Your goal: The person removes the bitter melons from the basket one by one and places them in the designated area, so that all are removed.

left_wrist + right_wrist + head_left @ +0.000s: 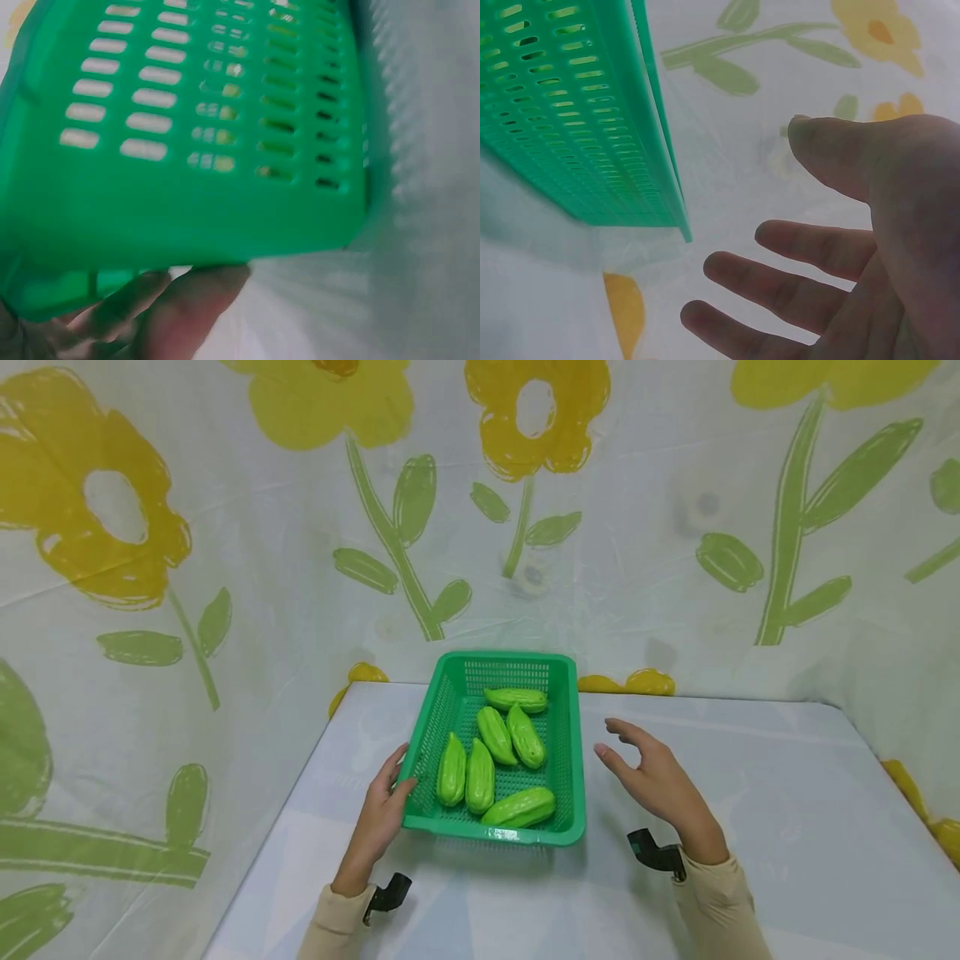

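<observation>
A green plastic basket [577, 760] with slotted walls holds several light green bitter melons [480, 777], ridged and pointed at one end. Its near left corner is in the grip of my left hand [378, 818], thumb over the rim. The left wrist view has the basket's outer wall [180, 214] up close, with blurred fingers [199, 307] at its edge. To the right, my right hand [660, 781] hovers apart from the basket, fingers spread and holding nothing. In the right wrist view, a gap separates that hand [900, 225] from the basket's side [622, 127].
Under the basket is a pale table [750, 793] with a faint pattern. A white cloth [637, 568] printed with yellow flowers and green leaves hangs behind and along both sides. Small dark cameras [656, 852] are strapped at both wrists, over beige sleeves [716, 902].
</observation>
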Action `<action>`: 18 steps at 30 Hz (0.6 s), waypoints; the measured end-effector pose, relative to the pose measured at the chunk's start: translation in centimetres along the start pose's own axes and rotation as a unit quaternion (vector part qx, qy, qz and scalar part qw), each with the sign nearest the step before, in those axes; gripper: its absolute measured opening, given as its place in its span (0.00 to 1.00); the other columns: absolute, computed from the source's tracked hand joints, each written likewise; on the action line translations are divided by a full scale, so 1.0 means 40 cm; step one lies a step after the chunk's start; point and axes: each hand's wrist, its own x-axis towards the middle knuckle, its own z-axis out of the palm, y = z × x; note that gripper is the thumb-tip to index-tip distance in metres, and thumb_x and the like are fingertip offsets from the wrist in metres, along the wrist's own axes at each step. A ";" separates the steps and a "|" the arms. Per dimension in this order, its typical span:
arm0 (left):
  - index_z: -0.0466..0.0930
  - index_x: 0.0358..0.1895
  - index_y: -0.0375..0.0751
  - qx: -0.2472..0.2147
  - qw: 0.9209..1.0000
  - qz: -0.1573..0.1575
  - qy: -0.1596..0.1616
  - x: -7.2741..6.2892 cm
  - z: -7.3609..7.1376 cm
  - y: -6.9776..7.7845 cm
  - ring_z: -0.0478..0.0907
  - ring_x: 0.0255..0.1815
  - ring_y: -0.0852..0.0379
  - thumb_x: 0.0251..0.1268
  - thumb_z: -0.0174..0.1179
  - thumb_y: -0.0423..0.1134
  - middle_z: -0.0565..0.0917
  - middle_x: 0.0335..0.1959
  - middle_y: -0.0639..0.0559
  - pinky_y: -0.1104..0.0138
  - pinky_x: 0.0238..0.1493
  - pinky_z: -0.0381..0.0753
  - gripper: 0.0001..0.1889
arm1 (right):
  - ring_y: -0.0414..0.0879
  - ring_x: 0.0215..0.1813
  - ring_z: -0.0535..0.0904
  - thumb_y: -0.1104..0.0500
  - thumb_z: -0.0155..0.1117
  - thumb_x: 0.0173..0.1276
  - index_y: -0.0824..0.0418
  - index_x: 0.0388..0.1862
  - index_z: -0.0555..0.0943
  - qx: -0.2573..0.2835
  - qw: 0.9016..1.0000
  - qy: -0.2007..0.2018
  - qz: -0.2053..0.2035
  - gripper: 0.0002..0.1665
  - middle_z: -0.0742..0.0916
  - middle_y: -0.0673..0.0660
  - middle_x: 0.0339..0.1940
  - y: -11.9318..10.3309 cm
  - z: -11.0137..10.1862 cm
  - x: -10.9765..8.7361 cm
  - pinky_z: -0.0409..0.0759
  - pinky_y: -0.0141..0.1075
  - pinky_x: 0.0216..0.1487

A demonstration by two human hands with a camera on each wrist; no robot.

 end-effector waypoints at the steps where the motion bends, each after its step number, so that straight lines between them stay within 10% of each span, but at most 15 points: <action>1: 0.52 0.84 0.45 0.000 1.000 -0.002 -0.006 0.006 -0.005 0.002 0.71 0.75 0.32 0.80 0.47 0.36 0.67 0.78 0.33 0.45 0.66 0.77 0.33 | 0.68 0.75 0.71 0.40 0.54 0.80 0.65 0.79 0.66 0.001 1.000 -0.001 0.000 0.40 0.74 0.67 0.77 0.000 0.000 0.000 0.73 0.67 0.68; 18: 0.45 0.86 0.52 -0.068 0.991 0.019 -0.117 0.129 -0.039 -0.032 0.50 0.85 0.35 0.81 0.50 0.41 0.51 0.85 0.37 0.37 0.79 0.59 0.37 | 0.67 0.75 0.71 0.39 0.53 0.81 0.63 0.80 0.66 0.007 1.000 0.002 0.012 0.40 0.74 0.66 0.77 0.003 -0.018 -0.014 0.73 0.68 0.68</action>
